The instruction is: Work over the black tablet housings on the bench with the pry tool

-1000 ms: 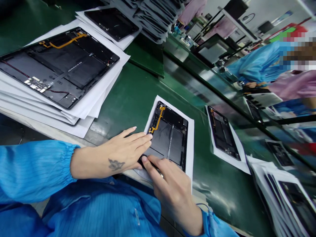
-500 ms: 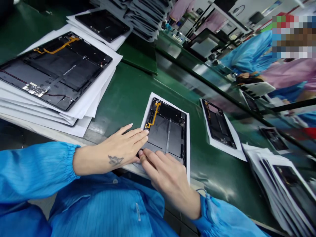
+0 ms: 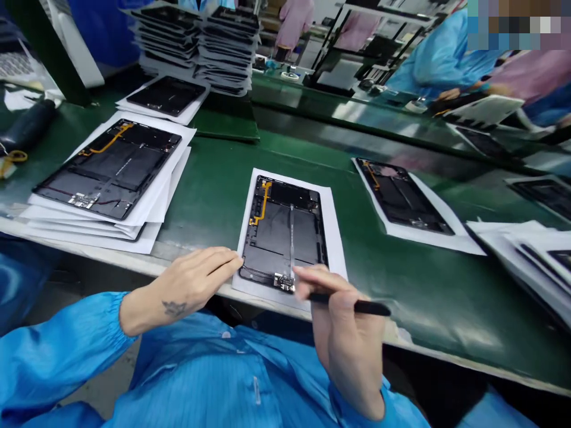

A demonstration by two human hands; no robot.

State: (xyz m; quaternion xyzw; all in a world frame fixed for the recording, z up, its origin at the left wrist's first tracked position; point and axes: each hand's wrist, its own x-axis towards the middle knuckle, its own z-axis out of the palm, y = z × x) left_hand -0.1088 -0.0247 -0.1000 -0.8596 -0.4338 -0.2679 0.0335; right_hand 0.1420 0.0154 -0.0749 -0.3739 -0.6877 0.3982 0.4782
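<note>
An open tablet housing (image 3: 285, 238) with an orange flex cable (image 3: 263, 205) lies on white paper (image 3: 334, 238) at the front edge of the green bench. At its lower edge sits a small circuit board (image 3: 284, 282). My left hand (image 3: 191, 279) rests at the housing's lower left corner, fingers stretched out and side by side, with nothing in it. Over the lower right part, my right hand (image 3: 343, 321) holds a dark, slim tool (image 3: 372, 308). The fingertips of that hand are blurred near the circuit board, and the tool's front end is hidden.
At left, another open housing (image 3: 116, 169) lies on stacked paper, with a further panel (image 3: 167, 95) behind. Layered stacks (image 3: 225, 53) stand at the back. To the right are another housing (image 3: 401, 193) and a paper-layered pile (image 3: 530, 255). A person in blue (image 3: 428, 59) works across the bench.
My right hand has turned over and moved right, and the dark tool now shows in it. My left hand has shifted left to the housing's corner. The view has tilted.
</note>
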